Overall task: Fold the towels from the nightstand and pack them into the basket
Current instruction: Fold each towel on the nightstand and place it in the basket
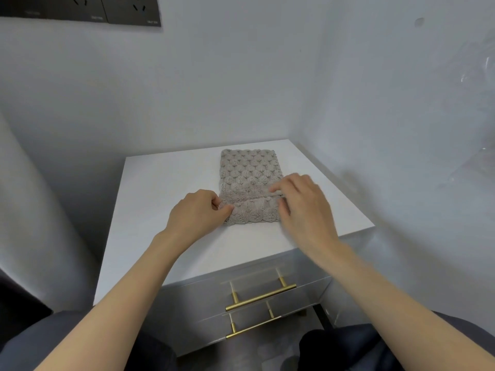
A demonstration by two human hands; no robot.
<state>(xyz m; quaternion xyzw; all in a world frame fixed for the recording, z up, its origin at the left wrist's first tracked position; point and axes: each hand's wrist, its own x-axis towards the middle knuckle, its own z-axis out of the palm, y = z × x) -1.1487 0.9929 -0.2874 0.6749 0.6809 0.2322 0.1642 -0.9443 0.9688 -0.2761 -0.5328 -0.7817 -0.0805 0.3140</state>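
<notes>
A beige, bubble-textured towel [249, 172] lies as a long folded strip on the white top of the nightstand [160, 188], running away from me. Its near end is doubled back over itself. My left hand [198, 212] pinches the left edge of that near fold between thumb and fingers. My right hand [300, 199] grips the right edge of the same fold, fingertips on the folded seam. No basket is in view.
The nightstand stands in a corner, white walls behind and to the right. Two grey drawers with brass bar handles [261, 297] face me. A dark switch panel [80, 9] hangs on the wall at upper left. My knees show at the bottom.
</notes>
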